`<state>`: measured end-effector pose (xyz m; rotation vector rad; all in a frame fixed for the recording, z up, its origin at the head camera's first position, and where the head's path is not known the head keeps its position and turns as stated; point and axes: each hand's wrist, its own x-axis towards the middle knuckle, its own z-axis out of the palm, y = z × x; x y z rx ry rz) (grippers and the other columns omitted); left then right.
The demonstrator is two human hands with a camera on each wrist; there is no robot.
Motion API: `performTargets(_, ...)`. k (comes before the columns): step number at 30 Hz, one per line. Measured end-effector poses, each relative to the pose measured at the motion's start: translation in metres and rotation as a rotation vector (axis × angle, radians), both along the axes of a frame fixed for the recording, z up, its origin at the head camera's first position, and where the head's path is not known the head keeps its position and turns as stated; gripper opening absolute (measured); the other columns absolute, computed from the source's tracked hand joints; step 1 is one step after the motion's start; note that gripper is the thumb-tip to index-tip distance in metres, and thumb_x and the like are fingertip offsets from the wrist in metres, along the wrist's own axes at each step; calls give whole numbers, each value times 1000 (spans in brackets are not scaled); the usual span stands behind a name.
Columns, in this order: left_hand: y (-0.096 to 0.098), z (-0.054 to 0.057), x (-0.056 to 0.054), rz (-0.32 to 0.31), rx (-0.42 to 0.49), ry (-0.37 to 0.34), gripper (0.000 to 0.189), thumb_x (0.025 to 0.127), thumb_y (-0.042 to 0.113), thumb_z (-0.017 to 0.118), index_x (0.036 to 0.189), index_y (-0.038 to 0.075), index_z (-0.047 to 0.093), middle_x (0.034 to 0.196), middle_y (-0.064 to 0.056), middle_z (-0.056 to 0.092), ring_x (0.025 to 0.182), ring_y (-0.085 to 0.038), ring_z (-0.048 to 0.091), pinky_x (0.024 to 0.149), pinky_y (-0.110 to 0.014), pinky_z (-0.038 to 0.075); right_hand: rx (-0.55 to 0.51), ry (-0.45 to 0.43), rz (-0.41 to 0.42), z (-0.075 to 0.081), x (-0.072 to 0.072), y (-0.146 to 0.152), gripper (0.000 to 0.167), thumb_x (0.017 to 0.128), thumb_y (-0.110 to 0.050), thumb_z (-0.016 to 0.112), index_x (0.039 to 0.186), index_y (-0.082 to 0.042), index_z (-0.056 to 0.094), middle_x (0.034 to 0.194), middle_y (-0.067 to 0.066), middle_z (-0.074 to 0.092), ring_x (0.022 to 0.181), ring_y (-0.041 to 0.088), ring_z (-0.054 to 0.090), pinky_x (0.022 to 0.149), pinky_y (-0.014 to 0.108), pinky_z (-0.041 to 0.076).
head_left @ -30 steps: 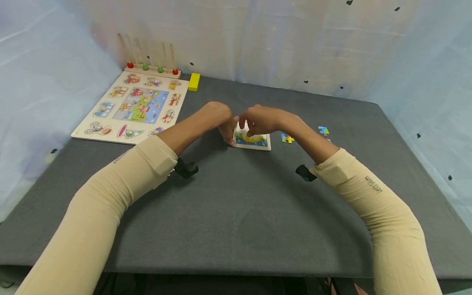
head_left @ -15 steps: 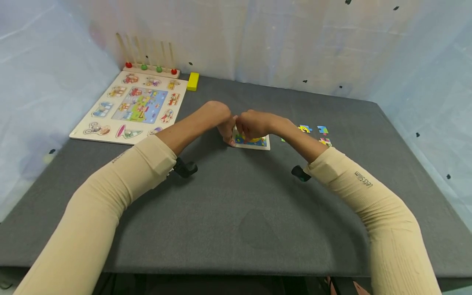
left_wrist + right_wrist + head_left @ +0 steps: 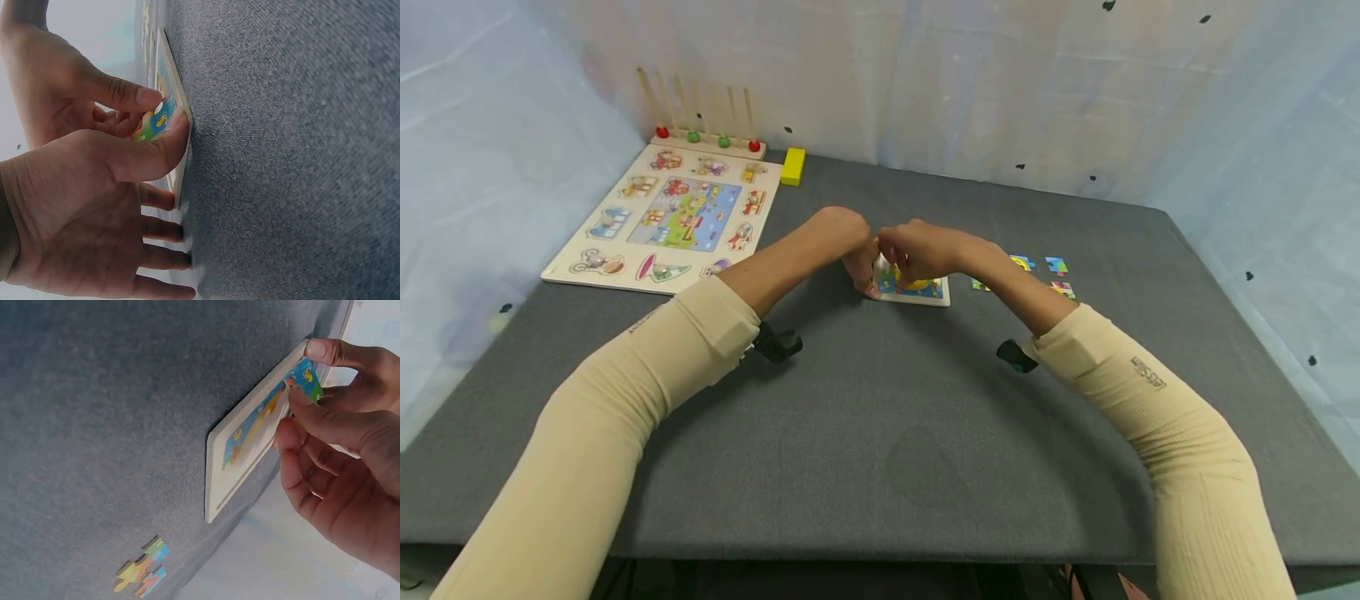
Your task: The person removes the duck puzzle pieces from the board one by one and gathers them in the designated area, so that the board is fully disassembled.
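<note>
A small wooden jigsaw board [image 3: 946, 301] with a bright picture partly filled in lies flat at mid-table. My left hand [image 3: 859, 265] grips its left side, and in the left wrist view the thumb [image 3: 165, 147] presses on the frame's corner. Over the board, my right hand [image 3: 917, 250] pinches a blue and green puzzle piece [image 3: 307, 378] printed with a yellow shape. The piece appears tilted up from the board, close to the left thumb. Fingers hide part of the piece and its far edge.
Loose puzzle pieces [image 3: 1057, 265] lie right of the board, some partly behind the right forearm. At the back left are a large wooden picture puzzle [image 3: 685, 215], a pegged rack [image 3: 707, 143] with red and green beads, and a yellow block [image 3: 793, 167]. Pale sheeting borders the table.
My right hand has come down onto the board and its spread fingers have closed together. Its forearm shifted slightly, showing more loose pieces. The left hand keeps its grip on the board.
</note>
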<state>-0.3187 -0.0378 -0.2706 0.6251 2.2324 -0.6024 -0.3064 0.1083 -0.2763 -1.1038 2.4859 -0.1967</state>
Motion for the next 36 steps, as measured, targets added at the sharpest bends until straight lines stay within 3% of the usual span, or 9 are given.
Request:
performTargets(10,2,-2,0,0,-13,10,91,101,70,46,166,10,25,175,-11,22,158,-25,30,128,-46,29,-92,-36,35,-2,-1,6,14,97,0,68,107,0,58,96,17,73,84,29,72,81,40,54)
performTargets(16,0,-1,0,4,31,10,98,101,68,48,166,6,11,173,-14,24,157,-26,28,129,-47,27,-164,-56,41,-1,1,14,10,98,2,66,101,-2,58,91,16,74,79,26,73,79,40,54)
performTargets(23,2,-2,0,32,49,12,107,98,70,52,166,5,1,173,-17,21,161,-29,23,130,-49,24,-219,-72,-3,12,9,36,8,100,1,65,105,-2,58,94,18,76,83,33,73,78,40,56)
performTargets(30,5,-5,-1,66,61,-15,104,100,66,53,166,6,-1,175,-19,11,163,-33,15,132,-50,17,-164,-41,-70,26,23,70,8,101,3,62,106,-2,59,95,16,77,85,35,73,76,39,56)
performTargets(36,6,-5,-3,67,44,-24,105,101,65,52,166,4,-4,176,-21,6,164,-35,11,132,-52,15,-84,-31,-146,21,27,102,8,100,4,61,105,-2,59,92,14,76,83,31,71,76,39,53)
